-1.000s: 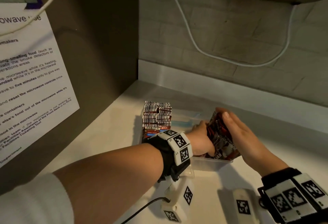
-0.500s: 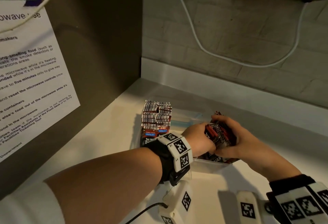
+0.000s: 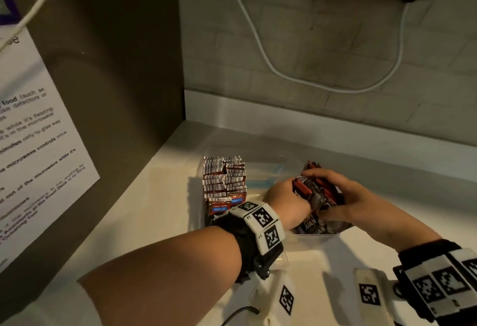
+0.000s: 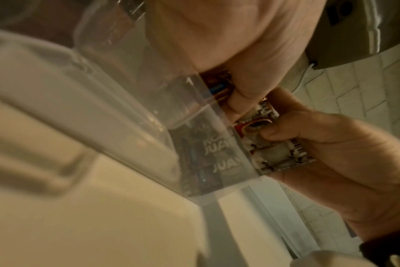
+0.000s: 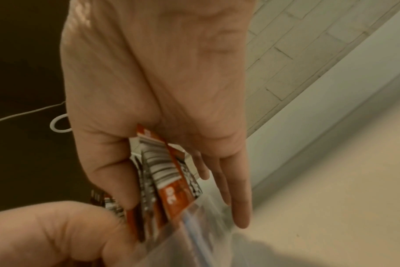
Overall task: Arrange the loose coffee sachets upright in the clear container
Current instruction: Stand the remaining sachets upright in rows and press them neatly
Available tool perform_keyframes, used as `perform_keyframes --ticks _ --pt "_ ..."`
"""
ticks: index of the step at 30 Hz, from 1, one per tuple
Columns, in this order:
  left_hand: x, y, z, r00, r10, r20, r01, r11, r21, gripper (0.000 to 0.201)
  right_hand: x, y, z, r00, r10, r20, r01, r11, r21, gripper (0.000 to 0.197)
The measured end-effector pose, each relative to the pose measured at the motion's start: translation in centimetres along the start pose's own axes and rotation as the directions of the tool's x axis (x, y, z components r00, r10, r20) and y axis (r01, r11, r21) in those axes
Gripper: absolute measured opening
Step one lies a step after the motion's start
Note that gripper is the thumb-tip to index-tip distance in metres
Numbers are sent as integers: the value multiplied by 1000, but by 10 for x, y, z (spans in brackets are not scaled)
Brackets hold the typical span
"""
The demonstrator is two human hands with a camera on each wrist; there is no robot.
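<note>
Hands both closed on one bundle of coffee sachets [image 3: 316, 192] above the right end of the clear container [image 3: 316, 235]: left hand [image 3: 287, 203] curled round the bundle's left side, right hand [image 3: 343, 196] arched over its top and right side, thumb pressed to the near face. Right wrist view: right hand [image 5: 155, 86] has the sachets [image 5: 162, 173] fanned between thumb and fingers, two fingers [image 5: 240, 204] extended down outside the container wall [image 5: 208, 240], the left hand [image 5: 57, 233] touching the bundle from below. Left wrist view: left hand [image 4: 235, 59] and right hand [image 4: 345, 155] meet at the sachets [image 4: 272, 148] just above the container rim [image 4: 231, 126]; further sachets lie inside, printed faces showing through the wall. Upright row of sachets [image 3: 224, 178], packed edge-up, fills the container's left end; the middle section between row and bundle shows only the base. Container stands on a pale surface [image 3: 144, 212], toward its back left corner, near a dark side panel [image 3: 108, 72] carrying a printed notice [image 3: 33, 150]. White cable [image 3: 309, 82] loops across the tiled back wall [image 3: 335, 42].
</note>
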State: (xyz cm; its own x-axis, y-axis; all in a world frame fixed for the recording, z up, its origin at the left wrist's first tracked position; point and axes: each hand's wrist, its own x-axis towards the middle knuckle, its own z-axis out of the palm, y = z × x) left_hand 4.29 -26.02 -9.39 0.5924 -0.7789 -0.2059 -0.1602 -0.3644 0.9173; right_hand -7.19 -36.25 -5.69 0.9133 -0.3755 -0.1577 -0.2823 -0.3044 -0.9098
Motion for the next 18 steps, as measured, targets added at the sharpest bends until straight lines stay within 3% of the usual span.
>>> perform_keyframes --ticks 5,9,12,18 --pt "3 -3 -1 999 -23 -47 18 994 -110 39 0 -7 12 997 40 -59 -41 999 -7 80" --pt "4 0 -4 997 -36 70 41 996 -78 61 4 -6 21 985 24 -169 -36 997 -67 65" --pt "3 2 -3 993 -38 115 45 998 -52 71 2 -4 22 982 27 -189 -43 996 -82 65" --pt "2 1 -3 1000 -9 14 10 999 -35 48 -3 -2 16 987 -10 -158 -11 992 -130 67"
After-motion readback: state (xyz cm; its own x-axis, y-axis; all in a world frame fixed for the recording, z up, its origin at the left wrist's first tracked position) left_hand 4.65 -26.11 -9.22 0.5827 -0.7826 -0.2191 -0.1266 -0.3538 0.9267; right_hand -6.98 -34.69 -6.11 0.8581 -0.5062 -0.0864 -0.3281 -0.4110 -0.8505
